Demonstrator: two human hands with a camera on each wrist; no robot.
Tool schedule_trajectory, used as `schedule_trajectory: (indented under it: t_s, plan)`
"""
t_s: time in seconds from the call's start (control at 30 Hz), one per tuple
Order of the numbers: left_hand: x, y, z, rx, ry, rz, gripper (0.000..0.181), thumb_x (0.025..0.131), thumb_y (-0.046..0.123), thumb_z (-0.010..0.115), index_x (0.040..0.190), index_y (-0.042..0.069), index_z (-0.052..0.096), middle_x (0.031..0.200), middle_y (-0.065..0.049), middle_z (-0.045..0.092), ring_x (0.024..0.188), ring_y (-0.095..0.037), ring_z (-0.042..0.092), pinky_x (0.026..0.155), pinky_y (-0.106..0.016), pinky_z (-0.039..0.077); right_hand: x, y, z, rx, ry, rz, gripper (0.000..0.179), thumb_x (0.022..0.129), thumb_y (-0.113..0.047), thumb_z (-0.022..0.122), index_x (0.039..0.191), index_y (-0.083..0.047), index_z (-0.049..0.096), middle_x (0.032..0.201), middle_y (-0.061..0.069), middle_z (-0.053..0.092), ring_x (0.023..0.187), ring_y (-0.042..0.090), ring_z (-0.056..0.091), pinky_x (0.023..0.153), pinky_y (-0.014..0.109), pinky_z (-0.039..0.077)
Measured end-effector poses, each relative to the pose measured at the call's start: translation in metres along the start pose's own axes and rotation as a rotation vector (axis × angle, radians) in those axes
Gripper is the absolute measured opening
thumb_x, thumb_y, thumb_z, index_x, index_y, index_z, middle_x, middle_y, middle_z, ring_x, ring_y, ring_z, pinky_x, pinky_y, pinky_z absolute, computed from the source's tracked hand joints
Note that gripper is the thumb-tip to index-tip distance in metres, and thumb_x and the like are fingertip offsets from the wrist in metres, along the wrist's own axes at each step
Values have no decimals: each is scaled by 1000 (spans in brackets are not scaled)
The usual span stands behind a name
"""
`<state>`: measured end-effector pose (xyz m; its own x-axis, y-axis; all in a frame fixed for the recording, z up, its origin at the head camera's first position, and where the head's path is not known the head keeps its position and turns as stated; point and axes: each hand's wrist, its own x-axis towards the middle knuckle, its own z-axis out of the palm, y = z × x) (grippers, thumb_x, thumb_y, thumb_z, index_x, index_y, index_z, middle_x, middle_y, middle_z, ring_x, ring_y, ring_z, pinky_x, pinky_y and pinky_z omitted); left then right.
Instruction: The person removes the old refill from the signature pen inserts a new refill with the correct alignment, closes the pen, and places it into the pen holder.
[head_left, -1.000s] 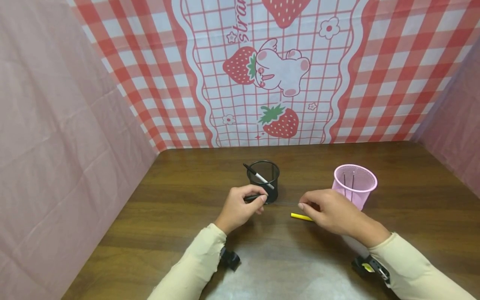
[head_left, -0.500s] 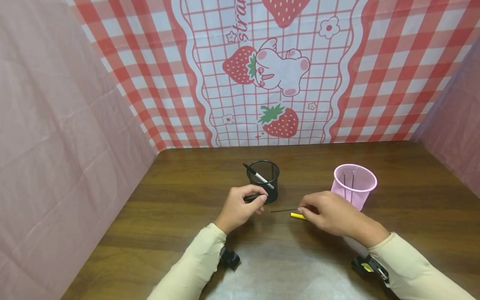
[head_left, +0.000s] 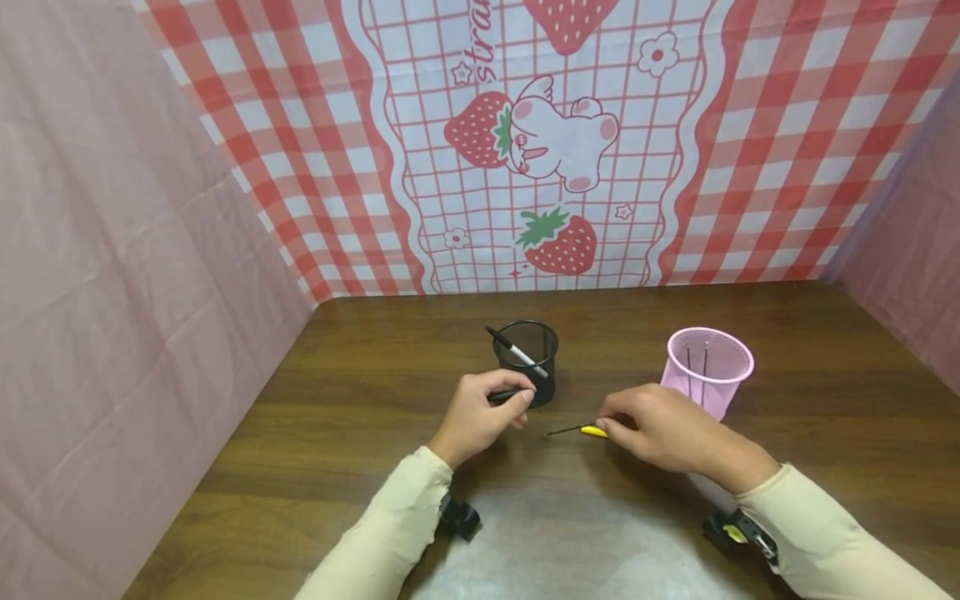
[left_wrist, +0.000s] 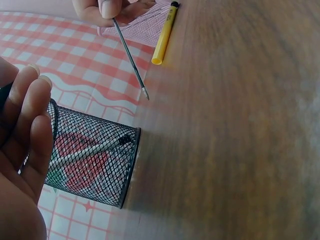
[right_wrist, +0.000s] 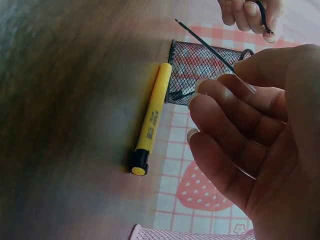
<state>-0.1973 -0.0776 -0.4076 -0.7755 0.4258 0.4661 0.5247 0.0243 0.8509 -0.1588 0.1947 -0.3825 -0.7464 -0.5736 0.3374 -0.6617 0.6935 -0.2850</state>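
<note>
Ballpoint refill [left_wrist: 130,57], thin and dark with a paler metal tip, is pinched between the thumb and fingers of the right hand [head_left: 660,425]; its tip slants away from the grip and downward, toward the side of the left hand [head_left: 480,412]. In the right wrist view its pale rear end runs back across the fingers. The left hand holds a slim black pen part [head_left: 504,395] between thumb and fingers, mostly covered by them.

Beneath the right hand, a yellow pen barrel [right_wrist: 152,112] with a black end lies on the tabletop [head_left: 337,400], apart from the refill in both wrist views. Just beyond the left hand stands a black mesh pen holder [head_left: 546,387], upright, with a white pen [head_left: 525,358] leaning inside and its black upper end over the rim. Behind the right hand is a pink mesh pen holder [head_left: 731,387], also upright, containing two thin dark rods [head_left: 705,367].

Both arms wear pale sleeves [head_left: 390,525]. A red-and-white checked cloth [head_left: 337,125] with strawberries hangs behind the tabletop, and pink fabric [head_left: 135,267] covers the sides.
</note>
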Motion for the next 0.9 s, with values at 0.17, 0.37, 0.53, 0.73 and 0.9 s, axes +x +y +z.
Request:
schedule_trajectory:
  t_s: [0.17,0.37,0.53,0.73,0.9]
  plan:
    - [0,2,1,-5,8,-24,13,93,2,68,100,-9,69,71,-20,68,58,-17,65,55,-34,61,0,0,1,-4,6,2,12,90,-22,73,81,-28,69,73,-24,57,63,-3,51,56,27,49]
    - [0,1,1,-2,11,-25,12,94,3,69,98,-8,69,70,-18,68,58,-17,66,55,-35,61,0,0,2,-5,0,6,11,90,-21,73,82,-28,69,74,-24,58,65,-3,52,57,29,50]
    - [-1,0,0,-3,6,-14,11,94,5,69,97,-6,70,68,-11,67,57,-16,66,55,-37,61,-1,1,2,2,-31,15,14,90,-21,72,80,-29,67,72,-23,56,63,-2,51,56,27,49]
    - [-1,0,1,-5,6,-6,11,94,6,69,97,-4,70,68,-8,67,57,-16,66,54,-37,61,-4,1,2,0,-93,28,19,90,-22,73,76,-31,63,66,-22,50,58,-1,46,51,25,42]
    - [0,1,1,-1,16,-4,13,94,5,69,98,-7,69,68,-10,68,57,-17,66,54,-37,61,-4,1,3,0,-150,53,21,90,-23,73,75,-31,61,62,-20,47,55,0,45,49,23,39]
